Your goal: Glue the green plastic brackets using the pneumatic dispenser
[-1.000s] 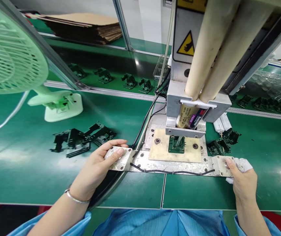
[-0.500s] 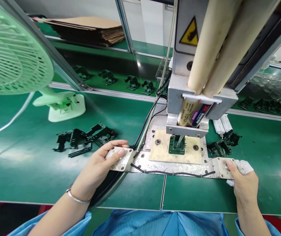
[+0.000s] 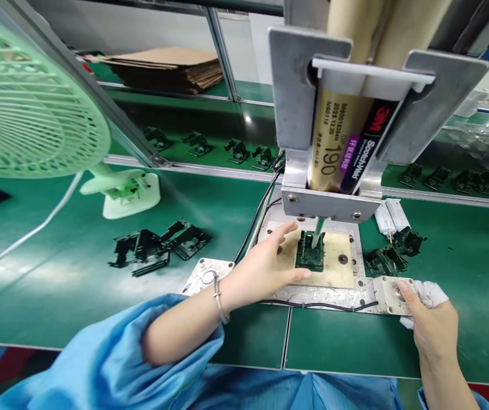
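My left hand (image 3: 265,265) reaches over the cream fixture plate (image 3: 339,275), thumb and fingers spread on either side of a dark plastic part (image 3: 310,256). Whether they touch it I cannot tell. A nozzle (image 3: 318,232) hangs over this part, below a two-barrel adhesive cartridge (image 3: 341,145) clamped in a metal holder (image 3: 330,204). At the right end of the metal base, my right hand (image 3: 435,324) is closed on a crumpled white tissue (image 3: 431,293), thumb on the button of the right button block (image 3: 387,294). The left button block (image 3: 202,274) is partly behind my left wrist.
Dark plastic parts lie left (image 3: 142,250) and right (image 3: 383,261) of the machine; several more (image 3: 236,151) line the back ledge. White cartridges (image 3: 392,216) lie at right. A green fan (image 3: 131,193) stands at left. Cables (image 3: 253,219) run beside the base. Cardboard sheets (image 3: 163,65) are stacked behind.
My left hand has left the left button block and moved right to the dark part. The cartridge holder has risen, with more of the nozzle showing. My right hand stays at its button.
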### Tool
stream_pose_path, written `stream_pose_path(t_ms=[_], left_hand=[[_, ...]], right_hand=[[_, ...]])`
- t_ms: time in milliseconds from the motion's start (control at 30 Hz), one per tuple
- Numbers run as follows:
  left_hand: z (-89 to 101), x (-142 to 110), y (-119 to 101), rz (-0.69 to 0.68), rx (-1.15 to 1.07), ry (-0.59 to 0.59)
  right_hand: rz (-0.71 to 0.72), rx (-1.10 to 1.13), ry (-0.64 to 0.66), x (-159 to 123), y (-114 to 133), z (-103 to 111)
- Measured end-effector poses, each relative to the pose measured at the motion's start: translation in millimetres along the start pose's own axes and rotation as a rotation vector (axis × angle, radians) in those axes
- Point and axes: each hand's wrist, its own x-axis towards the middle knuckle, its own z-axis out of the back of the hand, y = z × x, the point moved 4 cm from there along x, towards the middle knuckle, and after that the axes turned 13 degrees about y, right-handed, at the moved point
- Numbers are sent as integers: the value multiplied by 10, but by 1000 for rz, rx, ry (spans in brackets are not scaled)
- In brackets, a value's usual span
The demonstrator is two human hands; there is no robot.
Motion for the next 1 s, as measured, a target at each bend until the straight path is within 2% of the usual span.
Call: stream_pose_path(t_ms=[133,267,367,433,500,533,567,667,700,733,800,867,933,1000], left_hand=[[-68,174,-52,-9,-149,73],[-70,117,-110,-37,-400,101],[-80,50,-133,57,-482,132],[-115,-14,-137,125,-502,174],[-168,-104,-146,131,-538,210],[-205,-157,-156,117,-568,237],[-247,-215,-171,96,-605,268],[-359,-378,-265,-23,-694,366],[-380,-421,-308,-75,-700,384],[-387,-456,-351,-129,-685,379],[-377,-511,-433,-226,-579,330],[-358,-565,-509,-313,-407,263],[-349,-635,-569,-397,-257,207],[-352,-718,-594,-468,-180,162]], right_hand=[[44,-14,44,-12,29,-19],[57,7,62,9,20,-45],[89,34,48,42,-41,-19],[172,4,-44,4,-51,67],[343,-92,-116,-126,31,155],[459,-159,-71,-223,116,160],[587,-236,49,-338,225,123],[959,-477,610,-778,593,-156],[1053,-561,733,-912,706,-254],[1117,-640,803,-1012,805,-345],[1151,-789,892,-1125,934,-520],[1114,-913,973,-1178,953,-643],[1099,-987,990,-1226,906,-660],[1130,-998,938,-1288,845,-559]])
